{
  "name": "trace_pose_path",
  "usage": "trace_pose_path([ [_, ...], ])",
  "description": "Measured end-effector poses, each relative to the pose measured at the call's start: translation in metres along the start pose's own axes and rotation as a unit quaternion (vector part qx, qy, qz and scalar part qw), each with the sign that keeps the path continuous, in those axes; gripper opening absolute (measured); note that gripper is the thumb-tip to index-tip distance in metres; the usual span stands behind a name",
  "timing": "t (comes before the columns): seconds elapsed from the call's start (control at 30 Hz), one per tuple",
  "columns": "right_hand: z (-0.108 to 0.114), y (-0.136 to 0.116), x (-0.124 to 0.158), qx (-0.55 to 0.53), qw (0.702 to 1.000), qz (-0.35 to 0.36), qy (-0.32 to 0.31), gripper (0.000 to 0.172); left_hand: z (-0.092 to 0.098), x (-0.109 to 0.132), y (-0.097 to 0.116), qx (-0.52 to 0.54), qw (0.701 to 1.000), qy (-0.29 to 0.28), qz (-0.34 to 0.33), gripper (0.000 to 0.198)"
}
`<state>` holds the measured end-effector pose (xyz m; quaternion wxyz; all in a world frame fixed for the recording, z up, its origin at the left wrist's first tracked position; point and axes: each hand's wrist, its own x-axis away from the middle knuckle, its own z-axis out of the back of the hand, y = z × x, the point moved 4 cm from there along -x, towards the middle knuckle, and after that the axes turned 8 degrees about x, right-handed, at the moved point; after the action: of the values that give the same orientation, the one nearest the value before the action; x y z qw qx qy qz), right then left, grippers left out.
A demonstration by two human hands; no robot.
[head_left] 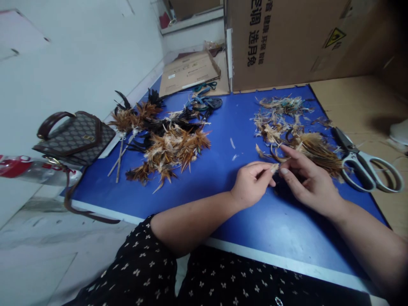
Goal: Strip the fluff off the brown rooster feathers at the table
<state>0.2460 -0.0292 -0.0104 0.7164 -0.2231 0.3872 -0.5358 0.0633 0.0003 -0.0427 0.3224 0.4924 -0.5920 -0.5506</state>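
Observation:
On the blue table (223, 199) my left hand (251, 185) is closed, its thumb and fingers pinching the pale end of a small feather (274, 168). My right hand (306, 180) meets it from the right, fingertips touching the same feather end and a few brown feathers (318, 148) that trail off to the right. A loose pile of brown and tan feathers (280, 123) lies just beyond both hands. A larger heap of finished feather bundles (165, 146) sits to the left.
Large scissors (363, 163) lie at the table's right edge. A patterned handbag (75, 138) stands at the left corner beside a plastic bottle (28, 170). A big cardboard box (302, 40) and flat cartons (189, 70) stand behind. Blue cords (204, 102) lie at the back.

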Motion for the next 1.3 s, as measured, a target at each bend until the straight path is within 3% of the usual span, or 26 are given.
trace_pose_path([
  [0.13,-0.002,-0.002,0.001,-0.016,1.000,0.017,-0.019,0.069,0.000,0.001,-0.005,-0.060,0.998,-0.019,-0.028,0.025],
  [0.4,0.011,0.009,0.001,-0.037,0.999,-0.008,-0.012,0.049,0.012,-0.013,-0.012,-0.024,0.999,0.017,-0.011,0.019],
  [0.6,0.008,0.009,0.002,-0.044,0.999,-0.002,-0.017,0.066,0.006,-0.005,-0.005,-0.071,0.995,0.001,-0.063,0.023],
  [0.73,0.000,0.005,0.003,-0.051,0.998,0.023,-0.034,0.066,0.000,0.000,0.000,-0.108,0.991,-0.036,-0.071,0.023],
  [0.83,-0.001,0.005,0.003,-0.061,0.997,0.023,-0.036,0.065,0.002,-0.001,0.005,-0.143,0.985,-0.034,-0.087,0.022],
  [0.93,0.004,0.007,0.000,-0.039,0.999,0.015,-0.031,0.055,0.006,-0.005,0.002,-0.118,0.990,-0.020,-0.072,0.024],
  [1.07,0.015,0.006,-0.006,0.040,0.998,0.049,0.005,0.028,0.012,-0.012,-0.010,-0.067,0.996,0.006,-0.050,0.023],
  [1.3,0.018,0.010,-0.009,0.123,0.986,0.099,0.045,0.016,0.022,-0.015,-0.001,-0.082,0.990,0.082,-0.079,0.026],
])
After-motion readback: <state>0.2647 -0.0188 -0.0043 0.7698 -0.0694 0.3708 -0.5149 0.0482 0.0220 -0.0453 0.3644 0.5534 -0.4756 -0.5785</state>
